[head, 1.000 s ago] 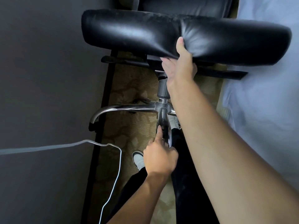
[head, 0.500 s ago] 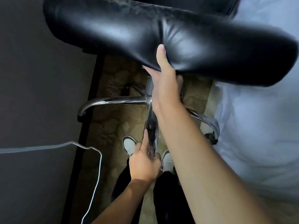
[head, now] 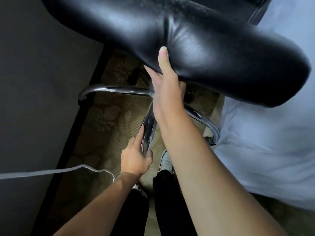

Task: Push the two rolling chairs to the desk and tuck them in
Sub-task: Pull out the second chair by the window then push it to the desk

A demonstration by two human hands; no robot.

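With 1 black rolling chair (head: pixel 196 48) filling the upper frame, my right hand (head: pixel 166 86) clamps its padded edge, my left hand (head: pixel 136 157) pinches a chrome base leg (head: pixel 148 126); no desk visible, tucking both chairs seemingly remains.

- Black chair cushion (head: pixel 196 41) fills the far side overhead; passage only beneath it
- Chrome base legs (head: pixel 119 90) spread across the patterned floor (head: pixel 105 120) under the cushion
- Dark panel (head: pixel 34 82) closes the left
- White bedding (head: pixel 265 142) closes the right
- White cable (head: pixel 51 172) crosses near left
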